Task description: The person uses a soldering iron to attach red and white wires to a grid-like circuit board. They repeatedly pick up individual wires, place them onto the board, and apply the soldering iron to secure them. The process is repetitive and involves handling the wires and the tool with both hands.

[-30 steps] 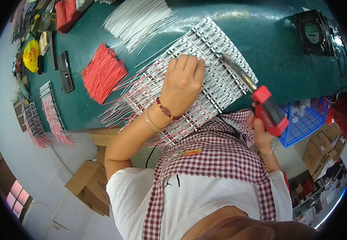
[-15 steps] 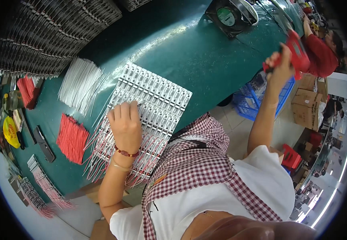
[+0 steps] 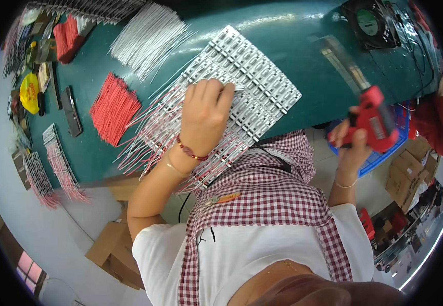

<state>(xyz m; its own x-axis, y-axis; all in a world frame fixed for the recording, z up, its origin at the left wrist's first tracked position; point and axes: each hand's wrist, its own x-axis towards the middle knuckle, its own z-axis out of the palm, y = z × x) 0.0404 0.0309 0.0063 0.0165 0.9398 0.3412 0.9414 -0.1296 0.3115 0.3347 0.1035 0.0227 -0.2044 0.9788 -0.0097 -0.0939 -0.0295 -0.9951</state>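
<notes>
My left hand (image 3: pixel 206 109) rests over a panel of small metal parts in rows (image 3: pixel 262 66). Its fingers are bent together, and a thin pale end, which looks like a white wire (image 3: pixel 239 87), pokes out by the fingertips. Red and white wires trail from the panel's near left rows. My right hand (image 3: pixel 353 145) is wrapped round the handle of a red soldering gun (image 3: pixel 377 122), held up to the right of the panel. The gun's metal tip points away toward the far left and is smeared by motion.
Left of the panel lie a pile of white wires (image 3: pixel 150 38) and a pile of red wires (image 3: pixel 111 109). A black phone-like object (image 3: pixel 72 111) and wired strips (image 3: pixel 60 160) lie farther left. A black fan (image 3: pixel 372 25) stands at the back right. A blue basket (image 3: pixel 372 162) is below the table edge.
My right hand has brought the soldering gun down and nearer. The left hand stays on the panel. The whole view has turned, so the fan sits farther right.
</notes>
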